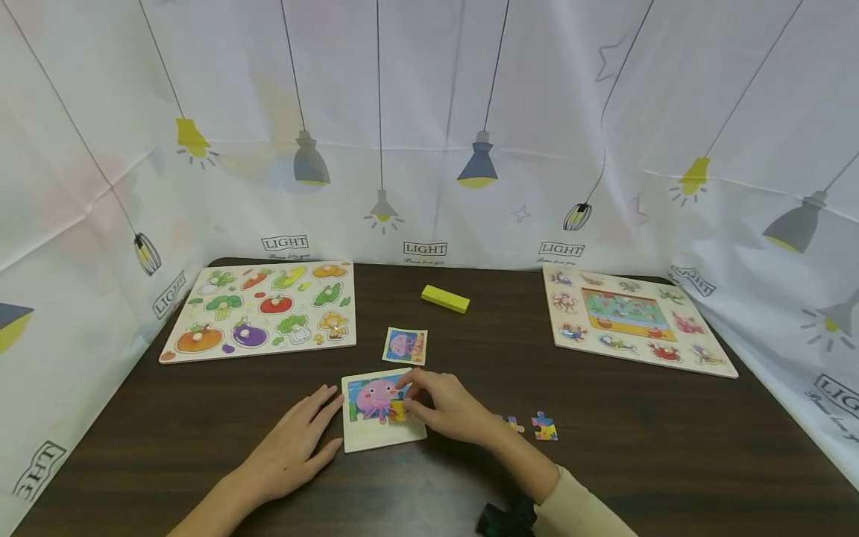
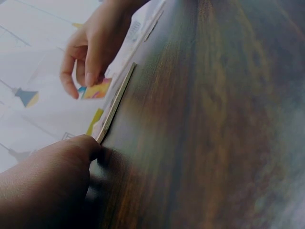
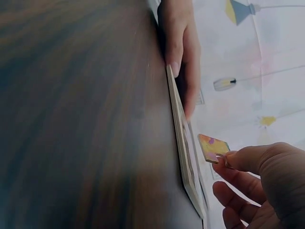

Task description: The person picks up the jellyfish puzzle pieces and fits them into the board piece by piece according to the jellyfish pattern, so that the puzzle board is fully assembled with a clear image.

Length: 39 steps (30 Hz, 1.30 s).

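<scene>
Head view: a dark brown wood-grain table (image 1: 624, 470) stands against a white cloth backdrop (image 1: 416, 45) printed with hanging lamps. At the far left lies a pale flat board of painted vegetables (image 1: 262, 321); at the far right, a pale flat board of sea creatures (image 1: 624, 352). Between them sit a yellow oblong block (image 1: 446, 299) and, nearer, a small square jellyfish picture card (image 1: 406, 346). Loose multicoloured jigsaw pieces (image 1: 545, 427) lie to the right, one partly hidden behind the right forearm. A black object (image 1: 506, 520) shows beside the cream sleeve (image 1: 580, 507).

Under inspection: a square pale wooden puzzle tray (image 1: 379, 438) on the table between the hands, its upper part filled with a pink jellyfish on blue, its lower strip bare wood. The right hand hides part of its right side.

Right hand (image 1: 446, 406): thumb and fingertips pinch a small yellow-orange jigsaw piece (image 3: 213, 148), raised just above the tray, as both wrist views confirm. Left hand (image 1: 291, 444): palm down, fingers extended and apart, thumb spread, touching the tray's left edge; it grips no piece.
</scene>
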Each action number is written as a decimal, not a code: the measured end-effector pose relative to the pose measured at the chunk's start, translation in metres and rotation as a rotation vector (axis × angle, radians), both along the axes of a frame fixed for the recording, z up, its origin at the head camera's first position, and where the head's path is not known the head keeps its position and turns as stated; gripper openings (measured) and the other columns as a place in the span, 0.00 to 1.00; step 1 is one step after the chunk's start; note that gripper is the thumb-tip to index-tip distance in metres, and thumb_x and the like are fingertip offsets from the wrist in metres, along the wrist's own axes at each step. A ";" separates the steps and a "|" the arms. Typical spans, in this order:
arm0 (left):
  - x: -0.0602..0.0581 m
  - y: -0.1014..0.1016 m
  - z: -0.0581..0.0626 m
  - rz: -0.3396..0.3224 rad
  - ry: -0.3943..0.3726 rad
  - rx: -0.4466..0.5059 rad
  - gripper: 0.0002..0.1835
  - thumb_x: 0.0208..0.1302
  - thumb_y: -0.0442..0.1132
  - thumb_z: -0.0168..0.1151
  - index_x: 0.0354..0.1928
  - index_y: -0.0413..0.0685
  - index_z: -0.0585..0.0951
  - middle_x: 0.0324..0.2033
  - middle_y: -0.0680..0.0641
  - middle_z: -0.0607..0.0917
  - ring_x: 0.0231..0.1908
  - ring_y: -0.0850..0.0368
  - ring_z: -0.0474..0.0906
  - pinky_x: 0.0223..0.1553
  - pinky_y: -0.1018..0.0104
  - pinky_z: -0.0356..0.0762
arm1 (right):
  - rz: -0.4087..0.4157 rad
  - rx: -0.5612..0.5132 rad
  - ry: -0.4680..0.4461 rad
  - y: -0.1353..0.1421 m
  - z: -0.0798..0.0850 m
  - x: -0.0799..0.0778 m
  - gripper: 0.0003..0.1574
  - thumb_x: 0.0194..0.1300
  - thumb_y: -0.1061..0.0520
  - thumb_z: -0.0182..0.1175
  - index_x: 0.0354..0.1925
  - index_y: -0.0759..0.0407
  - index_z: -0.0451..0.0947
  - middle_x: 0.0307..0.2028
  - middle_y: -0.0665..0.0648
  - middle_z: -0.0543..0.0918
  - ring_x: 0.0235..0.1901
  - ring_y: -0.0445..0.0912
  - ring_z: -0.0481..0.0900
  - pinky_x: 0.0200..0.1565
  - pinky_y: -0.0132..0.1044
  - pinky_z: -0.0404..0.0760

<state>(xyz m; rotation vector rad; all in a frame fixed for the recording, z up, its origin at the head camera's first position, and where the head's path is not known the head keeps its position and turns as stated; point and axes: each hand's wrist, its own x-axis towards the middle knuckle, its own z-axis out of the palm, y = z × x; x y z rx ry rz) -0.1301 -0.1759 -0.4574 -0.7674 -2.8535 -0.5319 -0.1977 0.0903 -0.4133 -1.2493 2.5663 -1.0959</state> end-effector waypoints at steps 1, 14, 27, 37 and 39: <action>0.000 0.000 0.000 -0.001 0.000 0.002 0.32 0.65 0.52 0.53 0.66 0.42 0.63 0.65 0.41 0.61 0.66 0.49 0.53 0.62 0.50 0.55 | 0.005 0.001 -0.003 -0.003 0.000 0.000 0.12 0.64 0.60 0.57 0.47 0.60 0.74 0.31 0.49 0.82 0.28 0.36 0.75 0.30 0.29 0.76; -0.002 0.001 -0.001 -0.012 0.036 0.025 0.32 0.63 0.51 0.55 0.65 0.42 0.64 0.64 0.41 0.63 0.65 0.48 0.55 0.62 0.49 0.57 | 0.089 -0.011 0.053 -0.031 -0.008 0.004 0.13 0.63 0.62 0.57 0.47 0.58 0.75 0.31 0.47 0.80 0.32 0.34 0.75 0.36 0.24 0.75; 0.000 0.000 0.001 -0.006 0.021 0.023 0.32 0.63 0.51 0.55 0.65 0.41 0.65 0.64 0.40 0.63 0.65 0.47 0.55 0.61 0.49 0.57 | 0.125 -0.045 0.052 -0.044 -0.014 0.007 0.10 0.63 0.61 0.57 0.45 0.59 0.75 0.33 0.48 0.79 0.33 0.33 0.75 0.37 0.23 0.74; 0.000 -0.001 0.002 -0.012 0.047 0.027 0.32 0.63 0.51 0.56 0.64 0.41 0.66 0.63 0.40 0.64 0.64 0.47 0.57 0.61 0.49 0.58 | 0.103 -0.030 0.057 -0.047 -0.016 0.007 0.10 0.60 0.60 0.60 0.42 0.58 0.77 0.29 0.46 0.78 0.29 0.36 0.72 0.32 0.24 0.72; 0.000 -0.001 0.002 -0.013 0.047 0.026 0.32 0.63 0.51 0.55 0.64 0.41 0.65 0.63 0.40 0.64 0.64 0.47 0.57 0.61 0.49 0.58 | 0.090 -0.019 0.088 -0.047 -0.017 0.007 0.09 0.60 0.60 0.61 0.41 0.57 0.78 0.29 0.45 0.77 0.29 0.38 0.71 0.32 0.24 0.70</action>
